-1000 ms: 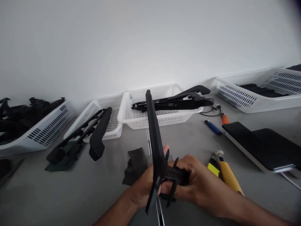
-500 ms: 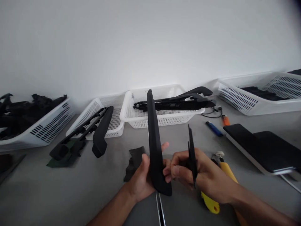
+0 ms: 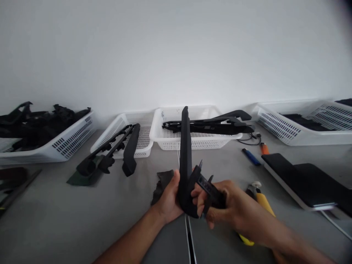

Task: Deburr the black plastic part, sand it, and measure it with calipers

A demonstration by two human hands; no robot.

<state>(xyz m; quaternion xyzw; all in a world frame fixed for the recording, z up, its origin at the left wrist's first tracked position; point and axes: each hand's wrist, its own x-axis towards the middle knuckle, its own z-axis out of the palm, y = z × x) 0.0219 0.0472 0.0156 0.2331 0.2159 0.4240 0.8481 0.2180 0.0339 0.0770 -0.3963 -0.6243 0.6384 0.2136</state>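
Observation:
My left hand (image 3: 169, 200) grips the lower end of a long black plastic trim part (image 3: 185, 154), held upright and pointing away from me. My right hand (image 3: 229, 207) is closed on a black caliper (image 3: 207, 185), whose jaws sit against the lower right side of the trim part. Both hands hover just above the grey table (image 3: 68, 220), near its front edge. A piece of black cloth (image 3: 162, 183) lies on the table behind my left hand.
White baskets (image 3: 192, 141) line the wall, holding black plastic parts (image 3: 209, 124); one at far left (image 3: 68, 143), one at far right (image 3: 291, 132). Yellow-handled pliers (image 3: 262, 203), a blue lighter (image 3: 250, 156), an orange lighter (image 3: 264, 149) and black pads (image 3: 302, 179) lie to the right.
My right hand swung the caliper from upright and apart from the trim part down against its lower side. The view shifted slightly, with the baskets now lower and further right.

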